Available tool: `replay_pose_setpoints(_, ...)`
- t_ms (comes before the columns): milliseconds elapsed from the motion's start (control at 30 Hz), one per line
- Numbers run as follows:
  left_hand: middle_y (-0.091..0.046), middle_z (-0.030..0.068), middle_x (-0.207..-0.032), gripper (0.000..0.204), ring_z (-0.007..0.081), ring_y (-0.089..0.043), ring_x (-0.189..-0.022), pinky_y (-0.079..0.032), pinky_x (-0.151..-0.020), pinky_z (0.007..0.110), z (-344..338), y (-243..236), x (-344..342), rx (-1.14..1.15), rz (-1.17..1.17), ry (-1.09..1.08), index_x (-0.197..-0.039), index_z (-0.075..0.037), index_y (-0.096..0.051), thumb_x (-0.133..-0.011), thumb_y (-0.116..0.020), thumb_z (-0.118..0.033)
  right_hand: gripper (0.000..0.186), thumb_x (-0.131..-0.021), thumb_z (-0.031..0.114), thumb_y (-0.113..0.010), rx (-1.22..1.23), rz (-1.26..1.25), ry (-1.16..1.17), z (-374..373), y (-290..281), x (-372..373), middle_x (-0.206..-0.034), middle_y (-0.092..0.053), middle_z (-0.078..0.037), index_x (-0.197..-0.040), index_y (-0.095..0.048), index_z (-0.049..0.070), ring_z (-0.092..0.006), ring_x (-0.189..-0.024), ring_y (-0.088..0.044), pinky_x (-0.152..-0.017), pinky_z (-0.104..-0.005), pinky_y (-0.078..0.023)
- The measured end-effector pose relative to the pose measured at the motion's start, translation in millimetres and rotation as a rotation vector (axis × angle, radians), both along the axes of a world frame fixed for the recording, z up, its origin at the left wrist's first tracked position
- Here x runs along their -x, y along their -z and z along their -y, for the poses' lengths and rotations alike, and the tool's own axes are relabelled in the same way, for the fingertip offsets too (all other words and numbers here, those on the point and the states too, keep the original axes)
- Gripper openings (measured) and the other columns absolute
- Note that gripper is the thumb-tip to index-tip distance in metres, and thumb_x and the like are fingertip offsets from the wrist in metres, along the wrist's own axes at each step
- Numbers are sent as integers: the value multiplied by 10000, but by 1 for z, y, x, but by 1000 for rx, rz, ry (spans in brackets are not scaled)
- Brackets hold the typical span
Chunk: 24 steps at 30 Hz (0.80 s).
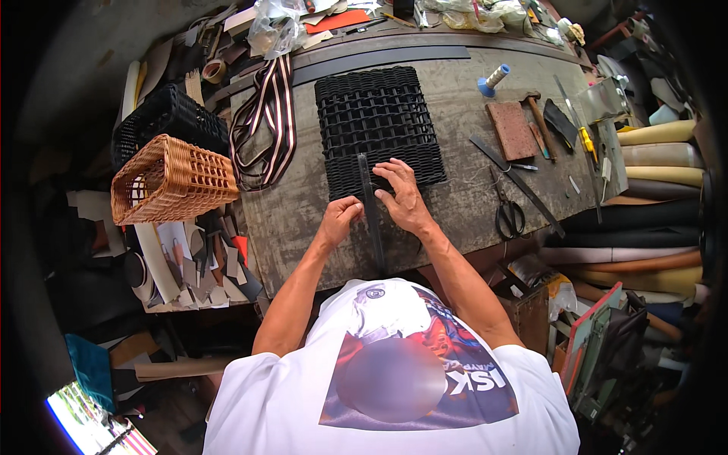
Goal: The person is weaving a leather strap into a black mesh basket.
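A black woven basket [379, 114] lies on the worktable in front of me, its open-weave side facing up. From its near edge a narrow dark strap [373, 227] runs toward me and over the table's front edge. My left hand [339, 220] is closed in a pinch just left of the strap; whatever its fingers hold is too small to make out. My right hand [403, 199] rests over the basket's near right part, right of the strap. Its fingers are bent and apart from the thumb, with nothing visible between them.
On the left stand a tan woven basket [171, 182], a black basket [171, 121] and striped straps [265, 125]. To the right lie scissors [509, 216], a metal ruler [523, 189], a brick [511, 130], a hammer [540, 125] and a thread spool [494, 80]. Material rolls [656, 155] are stacked beyond.
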<state>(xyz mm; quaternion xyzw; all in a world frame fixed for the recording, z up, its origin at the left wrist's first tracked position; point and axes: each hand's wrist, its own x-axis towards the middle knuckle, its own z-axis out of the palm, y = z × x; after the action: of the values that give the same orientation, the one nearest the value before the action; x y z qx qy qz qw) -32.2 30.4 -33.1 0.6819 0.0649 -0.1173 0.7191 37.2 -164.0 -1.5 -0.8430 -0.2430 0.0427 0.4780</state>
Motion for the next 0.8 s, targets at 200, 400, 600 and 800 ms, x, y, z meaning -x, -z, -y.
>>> replay_pose_setpoints(200,-570,9,-720,247,100,-497,-683,-434,-655,284,-8,2,-3,-14,-86,107,-803,-15,-632,-994,-532,-134,448,-813,83,-788,86,65,10,-6,3,4,-1357,-594,-98,-1244,-671,52,-344,-1448,-352,-1191,-476,-317)
replay_pose_setpoints(400,-611,13,-748,230,109,-558,-716,-474,-711,281,-8,-2,-1,-60,-17,90,-830,-12,-660,-989,-556,-142,383,-827,80,-785,-26,137,72,2,-22,7,-1283,-641,-110,-1198,-695,50,-337,-1333,-485,-1113,-453,-415)
replay_pose_setpoints(600,-678,46,-796,221,127,-621,-769,-498,-746,300,7,11,17,121,84,-158,-878,-15,-698,-989,-553,-138,212,-947,128,-658,-25,-485,244,20,4,61,-1002,-739,-111,-1090,-728,-12,-184,-933,-682,-771,-349,-554)
replay_pose_setpoints(800,-682,90,-839,174,195,-658,-792,-515,-796,344,21,33,20,655,-35,-448,-897,-6,-664,-976,-529,-82,206,-983,108,-609,-760,-1026,94,-13,68,34,-984,-740,-88,-1111,-735,9,-158,-883,-700,-723,-278,-540)
